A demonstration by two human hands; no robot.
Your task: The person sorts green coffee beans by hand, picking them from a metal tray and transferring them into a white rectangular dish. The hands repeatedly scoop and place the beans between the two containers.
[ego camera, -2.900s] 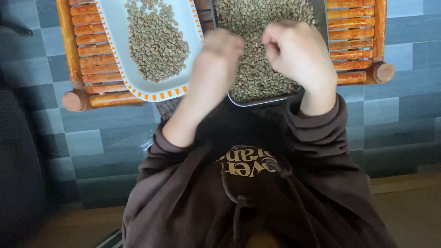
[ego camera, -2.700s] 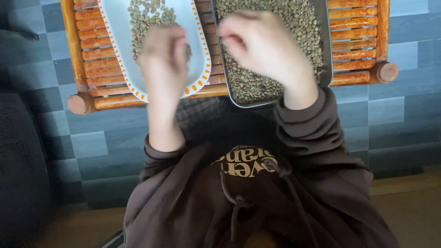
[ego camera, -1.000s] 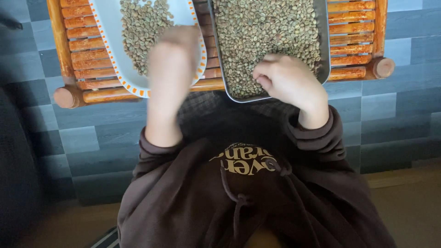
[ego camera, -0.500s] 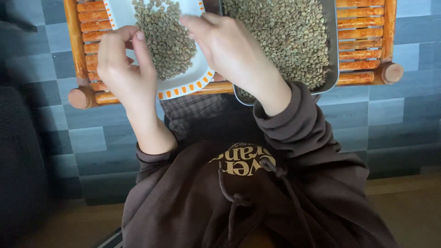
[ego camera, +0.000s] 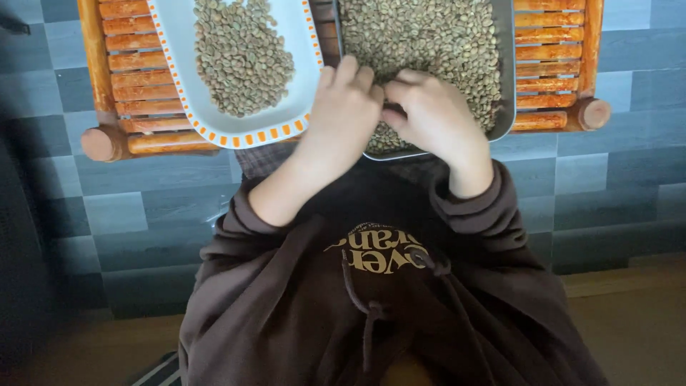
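Over the tray [ego camera: 504, 107]: both hands meet on the beans [ego camera: 429, 36].
Left hand [ego camera: 343, 114]: fingers curled, grip unclear.
Right hand [ego camera: 429, 114]: curled, grip unclear.
Left of tray: dish [ego camera: 300, 71].

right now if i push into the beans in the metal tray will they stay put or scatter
The beans look small, loose and rounded, so they would probably slide and roll aside. The metal tray has a raised rim, likely containing most. Both hands, left hand and right hand, rest in them.
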